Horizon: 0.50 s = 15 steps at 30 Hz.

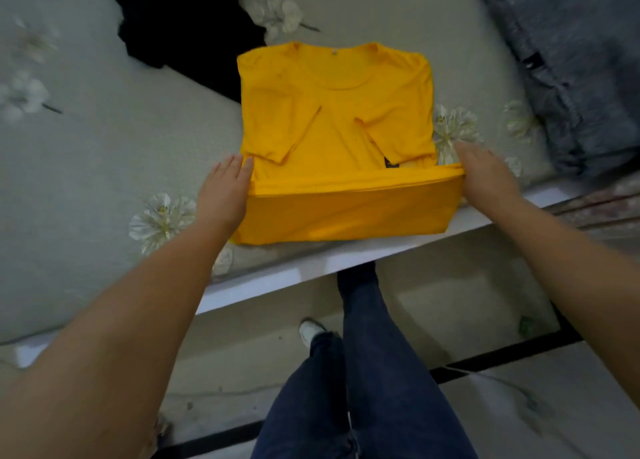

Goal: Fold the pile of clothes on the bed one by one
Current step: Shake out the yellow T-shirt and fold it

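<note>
Yellow T-shirt (336, 140) hem seemingly pinched between left hand (223, 190) and right hand (485, 174).

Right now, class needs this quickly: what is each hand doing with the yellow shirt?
Left hand: grips the near left edge of the yellow T-shirt.
Right hand: grips the near right edge of the same shirt.

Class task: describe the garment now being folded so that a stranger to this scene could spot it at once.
Start at the bed with its pale flowered cover. Near its front edge lies the yellow T-shirt, sleeves folded in, held at its hem by the left hand and right hand. Its neighbours, the black garment and grey bundle, are dark.
</note>
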Motion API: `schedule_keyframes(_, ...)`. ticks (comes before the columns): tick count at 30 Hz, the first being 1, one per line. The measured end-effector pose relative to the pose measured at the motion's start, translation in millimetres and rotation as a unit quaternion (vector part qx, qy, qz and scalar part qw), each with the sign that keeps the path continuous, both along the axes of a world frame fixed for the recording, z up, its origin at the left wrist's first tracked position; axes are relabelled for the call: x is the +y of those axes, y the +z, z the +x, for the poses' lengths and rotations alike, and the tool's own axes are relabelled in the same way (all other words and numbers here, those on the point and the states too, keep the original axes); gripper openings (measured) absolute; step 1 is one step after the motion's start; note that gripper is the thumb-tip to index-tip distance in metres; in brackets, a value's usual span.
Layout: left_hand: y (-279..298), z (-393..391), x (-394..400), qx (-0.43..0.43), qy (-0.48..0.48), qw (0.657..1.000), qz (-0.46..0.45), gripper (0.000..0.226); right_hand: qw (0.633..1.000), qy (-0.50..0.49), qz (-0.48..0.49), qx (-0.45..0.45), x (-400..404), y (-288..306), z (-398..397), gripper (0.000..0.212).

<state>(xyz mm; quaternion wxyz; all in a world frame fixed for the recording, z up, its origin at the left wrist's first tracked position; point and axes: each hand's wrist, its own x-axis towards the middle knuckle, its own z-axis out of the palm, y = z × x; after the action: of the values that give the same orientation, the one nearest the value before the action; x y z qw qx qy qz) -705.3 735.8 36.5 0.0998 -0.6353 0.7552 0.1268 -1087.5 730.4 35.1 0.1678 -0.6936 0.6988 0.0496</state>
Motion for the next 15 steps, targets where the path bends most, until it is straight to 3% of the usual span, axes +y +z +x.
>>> schedule_keyframes(5,-4,-16,-99,-0.011,0.041,0.999,-0.020,0.052,0.999,-0.036,-0.024,-0.023,-102,-8,-10,0.047)
schedule_keyframes(10,-20,-27,-182,-0.022,0.123,0.992,-0.015,0.034,0.996,-0.080,-0.008,-0.025,-186,-30,-12,0.013)
schedule_keyframes(13,-40,-22,-223,-0.028,0.122,0.992,-0.019,0.029,0.997,-0.072,-0.018,-0.032,-225,-50,-14,0.010)
schedule_keyframes(15,-55,-21,-248,-0.026,0.123,0.992,-0.019,0.027,0.996,-0.073,-0.031,-0.043,-247,-63,-15,0.020)
